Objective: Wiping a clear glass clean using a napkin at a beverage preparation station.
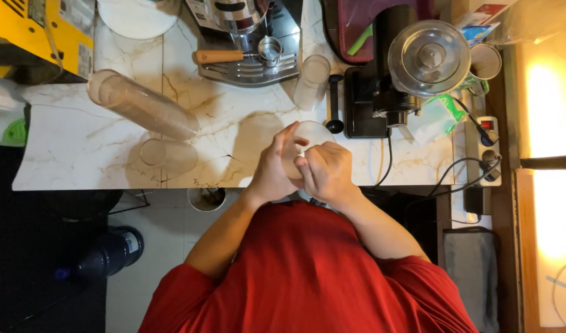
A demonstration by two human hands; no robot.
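holding a clear round plastic cup (312,132) between both hands above the near edge of the white marble-patterned counter (79,148), the person in the red shirt (307,277) kept it tipped, mouth turned away from the body. left hand (272,168): fingers curled around the cup's side, thumb up near its rim, closed on it, apparently to steady it. right hand (326,172): fingers bent and bunched against the cup's near side, also closed on it; exactly what the fingertips pinched could not be told. left of the cup: a long stack of clear plastic cups (141,105) lying on its side, and a single clear cup (166,154) nearer the counter edge. beyond the cup: a steel espresso machine (246,37) with a wooden-handled portafilter (218,56). right of the cup: a black grinder with a glass-lidded hopper (418,61), and a white power strip (489,148) by the wall.
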